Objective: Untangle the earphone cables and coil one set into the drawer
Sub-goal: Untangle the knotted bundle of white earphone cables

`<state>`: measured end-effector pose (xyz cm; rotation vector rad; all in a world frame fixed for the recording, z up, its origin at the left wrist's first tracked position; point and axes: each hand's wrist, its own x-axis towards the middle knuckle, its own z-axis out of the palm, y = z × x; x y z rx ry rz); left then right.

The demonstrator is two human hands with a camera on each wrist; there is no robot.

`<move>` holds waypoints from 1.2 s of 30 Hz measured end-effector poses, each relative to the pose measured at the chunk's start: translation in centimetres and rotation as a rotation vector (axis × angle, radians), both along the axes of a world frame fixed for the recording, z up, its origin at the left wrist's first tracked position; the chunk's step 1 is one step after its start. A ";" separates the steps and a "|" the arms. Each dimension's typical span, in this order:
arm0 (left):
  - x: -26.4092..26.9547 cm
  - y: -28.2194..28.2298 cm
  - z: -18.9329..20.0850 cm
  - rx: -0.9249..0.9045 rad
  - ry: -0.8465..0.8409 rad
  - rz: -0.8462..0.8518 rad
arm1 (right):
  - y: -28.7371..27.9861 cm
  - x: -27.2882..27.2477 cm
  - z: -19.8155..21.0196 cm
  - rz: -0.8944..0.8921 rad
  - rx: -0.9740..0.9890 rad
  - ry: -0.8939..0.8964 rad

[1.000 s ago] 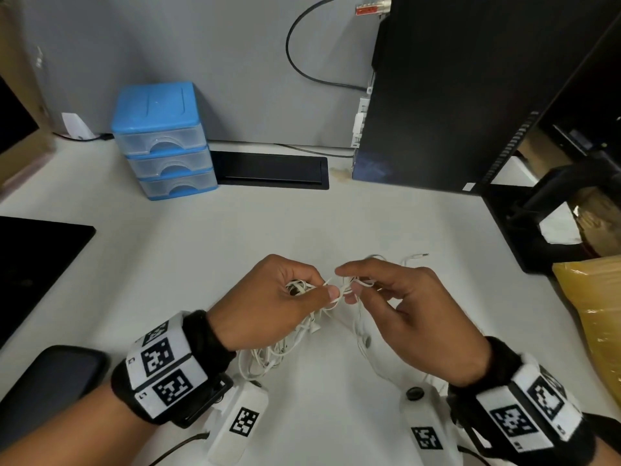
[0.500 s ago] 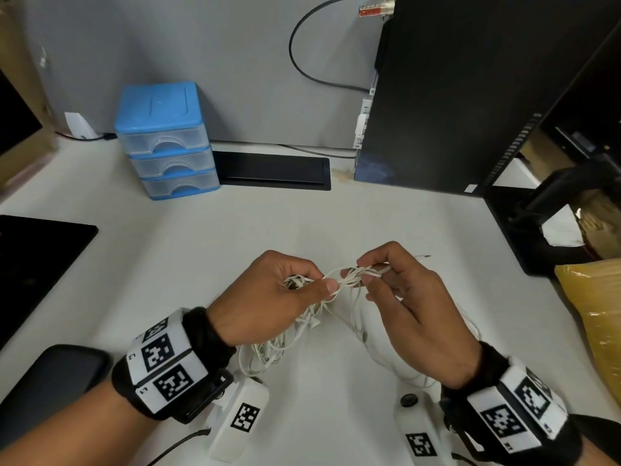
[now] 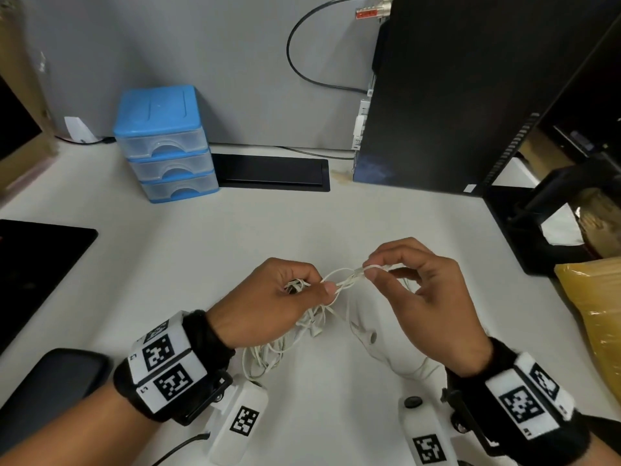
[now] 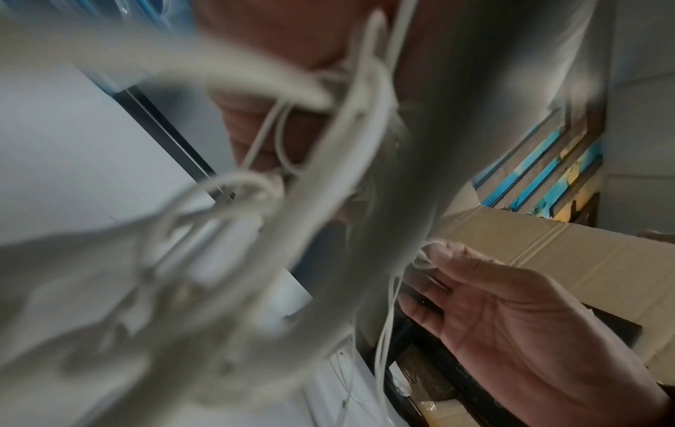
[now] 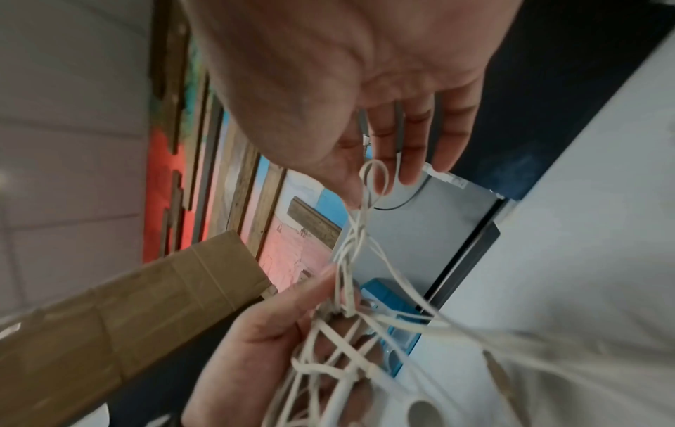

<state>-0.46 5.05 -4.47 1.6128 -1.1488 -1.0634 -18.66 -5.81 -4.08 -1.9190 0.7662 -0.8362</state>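
A tangle of white earphone cables (image 3: 312, 326) hangs between my two hands above the white desk (image 3: 201, 264). My left hand (image 3: 289, 297) grips a bunch of the cables (image 5: 328, 346) in curled fingers. My right hand (image 3: 368, 269) pinches a small loop (image 5: 374, 179) of the same cables between thumb and forefinger, a little higher and to the right. Loose strands and an earbud (image 3: 369, 336) trail down onto the desk. The blue drawer unit (image 3: 164, 142) stands at the back left with its three clear drawers closed.
A black computer tower (image 3: 453, 95) stands at the back right, a black cable slot (image 3: 272, 173) beside the drawers. A dark pad (image 3: 37, 264) and a dark phone (image 3: 50, 391) lie at the left. A yellow bag (image 3: 591, 314) sits at the right edge.
My right hand has risen and moved right, drawing a loop of cable out of the bunch. The left hand has stayed almost still with its grip on the tangle.
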 end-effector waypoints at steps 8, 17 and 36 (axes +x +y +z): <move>-0.1 -0.1 -0.2 -0.057 0.008 0.002 | 0.3 0.3 0.8 0.056 0.328 -0.219; 0.6 -0.3 -0.4 0.035 0.051 -0.021 | -0.1 -0.5 1.7 0.373 0.403 -0.204; 2.1 -0.5 -0.7 0.084 -0.030 0.016 | -5.5 -2.8 3.2 -0.243 0.215 -0.154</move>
